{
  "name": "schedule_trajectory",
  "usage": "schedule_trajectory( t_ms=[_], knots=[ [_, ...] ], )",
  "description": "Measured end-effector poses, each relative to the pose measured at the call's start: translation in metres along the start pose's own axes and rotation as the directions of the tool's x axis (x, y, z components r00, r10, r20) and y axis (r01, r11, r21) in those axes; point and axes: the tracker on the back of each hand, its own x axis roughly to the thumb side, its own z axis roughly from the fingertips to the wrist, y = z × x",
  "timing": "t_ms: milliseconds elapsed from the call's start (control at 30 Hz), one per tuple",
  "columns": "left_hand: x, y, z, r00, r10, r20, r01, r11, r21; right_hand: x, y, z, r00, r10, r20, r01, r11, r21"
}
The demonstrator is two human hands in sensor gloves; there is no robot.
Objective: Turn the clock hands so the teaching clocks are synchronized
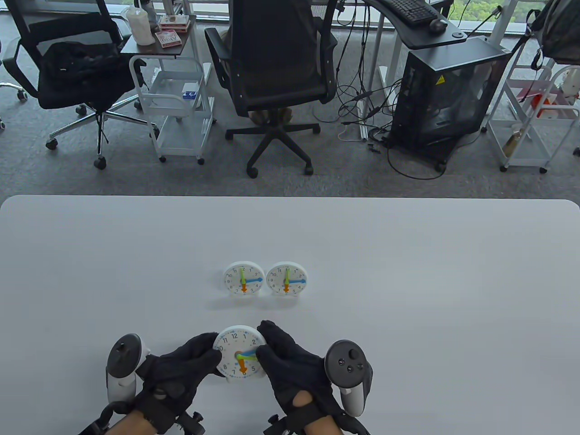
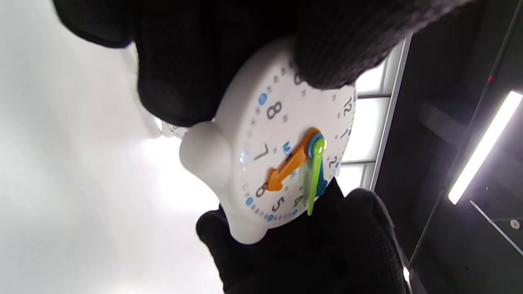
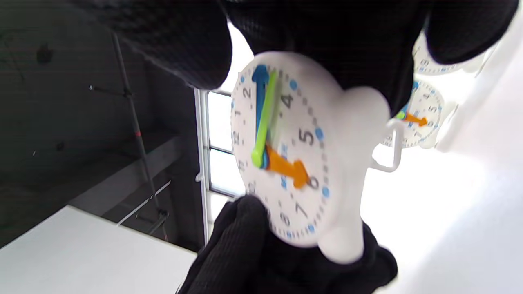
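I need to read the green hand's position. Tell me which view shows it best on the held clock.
Right wrist view: the green hand lies unobstructed, beside the blue, near 3. Left wrist view shows it edge-on, partly against the glove. Table view shows it small, its tip at the right hand's fingers.

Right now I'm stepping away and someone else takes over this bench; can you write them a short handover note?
Left hand grips the near clock by its left rim; right hand holds its right side, fingers at the face by the 3.
Two far clocks, left and right, stand side by side mid-table; both show green at 12, blue at 3, orange at 6.
Done: on the near clock, orange at 6 and blue at 3 already match.
Left: its green hand sits between 3 and 4, almost over the blue; turn it to 12, then set the clock down.
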Motion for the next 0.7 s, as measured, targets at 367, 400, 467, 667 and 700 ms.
schedule_trajectory(
  t_ms=[367,400,467,667,700],
  knots=[
    [-0.001,0.003,0.000,1.000,0.027,-0.013,-0.027,1.000,0.013,0.013,0.010,-0.001,0.958,0.248,0.142,-0.254,0.967,0.025],
    [-0.001,0.003,0.001,1.000,0.025,-0.011,-0.024,1.000,0.014,0.013,0.010,-0.001,0.957,0.253,0.144,-0.259,0.966,0.023],
    [0.000,0.003,0.000,1.000,0.013,-0.006,-0.013,1.000,0.015,0.013,0.010,-0.001,0.955,0.260,0.144,-0.265,0.964,0.015],
    [-0.002,0.002,0.000,1.000,0.014,-0.012,-0.014,1.000,0.003,0.014,0.010,0.000,0.942,0.299,0.153,-0.300,0.954,-0.019],
    [-0.002,0.002,0.000,1.000,0.009,-0.009,-0.009,1.000,0.003,0.014,0.010,0.000,0.942,0.298,0.153,-0.298,0.954,-0.024]
  ],
)
